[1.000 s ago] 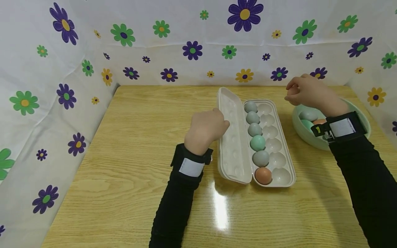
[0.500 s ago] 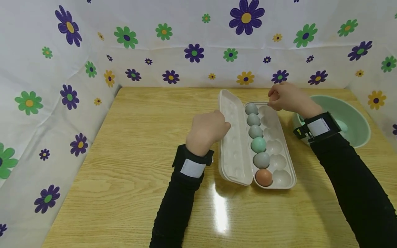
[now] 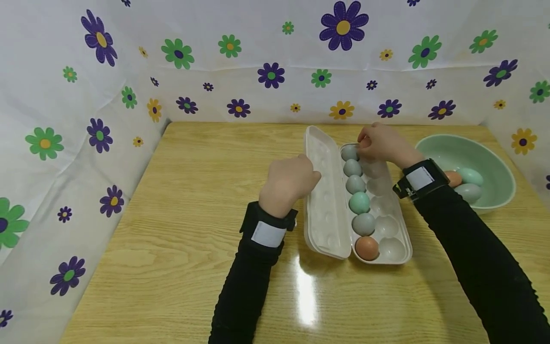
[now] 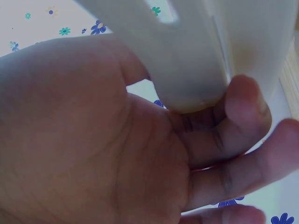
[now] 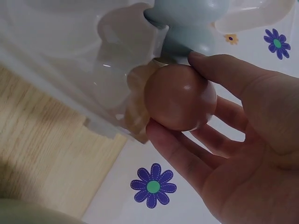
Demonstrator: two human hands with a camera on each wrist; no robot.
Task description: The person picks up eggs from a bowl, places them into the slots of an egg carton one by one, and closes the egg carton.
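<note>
Right hand [image 3: 384, 143]: partly closed, thumb and fingertips pinching a brown egg [image 5: 180, 97] by its sides. The held egg is at the far end of the egg carton [image 3: 386, 227], at the right-hand row of cups and just beside the farthest egg of the left-hand row; whether it touches the cup cannot be told.

Left hand [image 3: 290, 181]: fingers bent round the left edge of the lid [image 3: 328, 191], about midway along it — lid folded out to the left of the cups.

Left-hand row, far to near: three grey-blue eggs [image 3: 352, 168], one mint egg [image 3: 359, 203], another grey-blue egg [image 3: 363, 224], a second brown egg [image 3: 367, 248].

Right of the carton: pale green bowl [image 3: 496, 177]. Visible inside — a mint, a grey-blue and a brown egg, the last partly covered by the right wrist band [image 3: 420, 178].

Carton and bowl stand on a wood-grain table [image 3: 172, 215]. White cloth [image 3: 193, 24] with purple, green and yellow flowers rises beyond the table's far edge and at both sides. Both sleeves black.
</note>
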